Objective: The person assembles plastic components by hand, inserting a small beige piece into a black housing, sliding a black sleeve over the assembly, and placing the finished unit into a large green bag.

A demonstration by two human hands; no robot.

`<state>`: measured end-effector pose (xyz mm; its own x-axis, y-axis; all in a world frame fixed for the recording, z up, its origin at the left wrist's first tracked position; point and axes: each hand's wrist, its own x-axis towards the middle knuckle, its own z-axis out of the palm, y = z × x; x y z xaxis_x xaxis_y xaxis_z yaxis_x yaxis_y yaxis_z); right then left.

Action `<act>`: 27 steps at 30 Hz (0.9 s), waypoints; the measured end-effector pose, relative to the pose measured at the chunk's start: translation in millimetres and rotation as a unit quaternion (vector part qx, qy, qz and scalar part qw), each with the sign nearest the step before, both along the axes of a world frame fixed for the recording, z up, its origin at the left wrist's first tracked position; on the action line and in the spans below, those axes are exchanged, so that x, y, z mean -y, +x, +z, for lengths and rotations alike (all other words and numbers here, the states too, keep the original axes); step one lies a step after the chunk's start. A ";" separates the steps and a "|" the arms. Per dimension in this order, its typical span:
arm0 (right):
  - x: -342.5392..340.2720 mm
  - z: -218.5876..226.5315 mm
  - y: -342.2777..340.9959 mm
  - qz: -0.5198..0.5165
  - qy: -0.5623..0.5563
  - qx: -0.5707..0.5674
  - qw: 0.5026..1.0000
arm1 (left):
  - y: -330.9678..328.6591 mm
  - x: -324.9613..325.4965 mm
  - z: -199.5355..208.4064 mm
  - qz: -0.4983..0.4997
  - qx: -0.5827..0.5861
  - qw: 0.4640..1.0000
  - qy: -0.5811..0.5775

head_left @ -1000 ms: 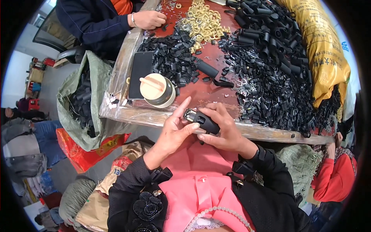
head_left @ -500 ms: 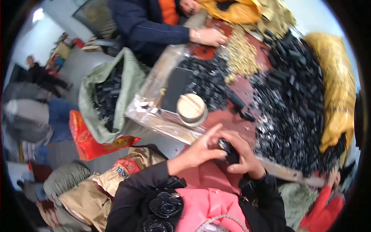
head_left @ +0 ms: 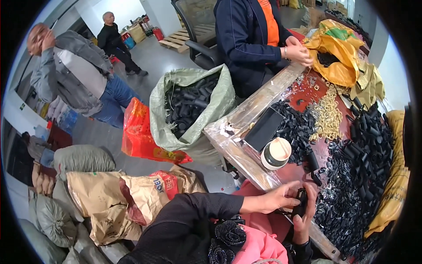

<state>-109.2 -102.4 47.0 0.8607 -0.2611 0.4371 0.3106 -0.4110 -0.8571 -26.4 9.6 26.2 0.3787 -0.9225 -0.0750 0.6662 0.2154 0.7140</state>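
Observation:
Above the near edge of the table, both my hands are closed around a black cylindrical plastic part [head_left: 300, 204]. My right hand [head_left: 309, 212] wraps its far side, with the thumb along the near end. From the left, my left hand [head_left: 280, 198] pinches it with thumb and fingers, which partly cover it. Close beyond my hands stands a jar with a pale pink lid [head_left: 277, 152]. Small glossy black pieces [head_left: 336, 198] lie heaped to the right, beside a pile of larger black tubes [head_left: 367, 149].
A black phone-like slab [head_left: 263, 128] lies by the jar. Gold-coloured rings [head_left: 326, 115] are piled farther back, near a co-worker's hands [head_left: 299, 53] at a yellow sack [head_left: 336, 44]. An open green sack of black tubes [head_left: 191, 105] stands left of the wooden table edge [head_left: 246, 160].
The view has swung left, so everything sits farther right. The co-worker's hand has moved from the gold rings toward the yellow sack. My hands keep hold of the black part.

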 end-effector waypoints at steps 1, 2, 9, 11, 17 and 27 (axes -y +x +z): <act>-0.6 -1.6 -1.5 -0.002 -0.001 -0.001 1.000 | -0.7 0.0 -0.2 0.002 0.009 1.000 -0.006; 0.8 -4.8 -2.0 -0.006 -0.013 -0.008 1.000 | -1.3 0.7 -2.5 0.000 0.009 1.000 -0.008; 7.5 -9.3 -3.5 -0.035 -0.085 -0.030 0.995 | -6.1 3.5 -13.4 -0.033 -0.110 0.993 -0.006; 8.4 -13.9 -5.8 -0.033 -0.005 -0.033 0.999 | -7.2 4.5 -11.0 -0.026 -0.120 0.992 -0.002; 5.3 -19.6 -9.3 -0.025 0.038 0.000 0.999 | -16.0 3.3 -8.0 -0.004 -0.155 0.988 -0.001; 30.7 23.0 -73.1 -0.107 -0.129 -0.104 0.980 | -24.3 10.6 -18.1 -0.116 -0.033 0.988 0.101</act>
